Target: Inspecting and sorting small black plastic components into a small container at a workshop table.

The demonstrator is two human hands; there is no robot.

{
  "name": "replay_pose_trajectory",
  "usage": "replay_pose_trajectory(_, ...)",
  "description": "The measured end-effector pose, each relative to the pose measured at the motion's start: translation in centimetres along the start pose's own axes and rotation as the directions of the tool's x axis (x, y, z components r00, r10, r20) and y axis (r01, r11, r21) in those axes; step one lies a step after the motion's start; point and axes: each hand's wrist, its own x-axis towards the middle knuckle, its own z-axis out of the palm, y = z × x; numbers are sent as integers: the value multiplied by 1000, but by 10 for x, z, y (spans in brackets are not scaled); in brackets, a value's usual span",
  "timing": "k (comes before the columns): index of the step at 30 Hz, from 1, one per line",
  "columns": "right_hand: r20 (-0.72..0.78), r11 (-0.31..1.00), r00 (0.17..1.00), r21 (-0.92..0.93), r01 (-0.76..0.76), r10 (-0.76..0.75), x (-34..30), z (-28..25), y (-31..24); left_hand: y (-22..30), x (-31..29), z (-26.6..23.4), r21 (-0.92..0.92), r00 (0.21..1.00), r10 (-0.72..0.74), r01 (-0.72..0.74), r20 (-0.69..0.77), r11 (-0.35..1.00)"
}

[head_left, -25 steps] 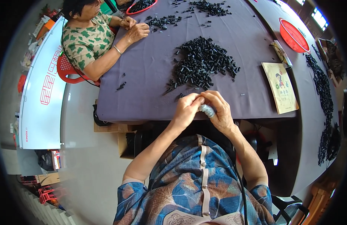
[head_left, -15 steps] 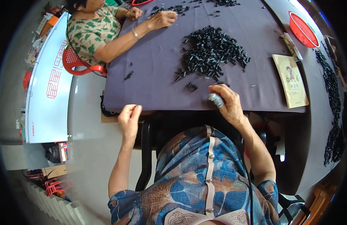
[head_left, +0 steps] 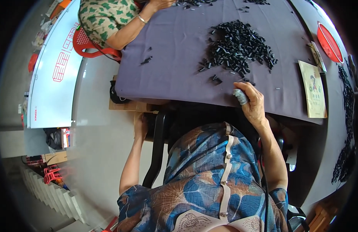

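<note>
My right hand [head_left: 253, 103] is at the table's near edge, fingers curled and closed. A silvery-grey wrapping [head_left: 240, 96] shows at its thumb side; whether a small piece is pinched there is hidden. Just beyond the fingers lies a large heap of short black tube-like pieces [head_left: 240, 48], with a few loose black pieces [head_left: 215, 79] at its near side. My left hand [head_left: 140, 125] hangs below the table's left corner, beside a black chair armrest [head_left: 155, 147] and in front of a cardboard box [head_left: 128, 105]. Its fingers are blurred and dark.
A person in a leaf-patterned top [head_left: 109, 19] sits at the far left on a red chair [head_left: 83, 43], an arm over the table [head_left: 171, 69]. At right are a yellow booklet [head_left: 313, 91], a red basket [head_left: 329, 40] and strings of black pieces [head_left: 344, 116]. A white panel [head_left: 51, 77] stands left.
My left hand has dropped from the table edge to below the corner. My right hand keeps its closed shape near the heap. The view has shifted, so the table appears farther right and higher.
</note>
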Motion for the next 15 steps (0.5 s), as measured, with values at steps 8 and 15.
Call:
replay_pose_trajectory(8, -27, 999, 999, -30, 30, -30, -2, -4, 8, 204, -19, -56, -357, 939, 253, -324, -232, 876)
replay_pose_trajectory(15, 26, 1000, 1000, -22, 16, -15, -5, -5, 10, 324, 11, -15, -393, 784, 596, -610, -172, 688)
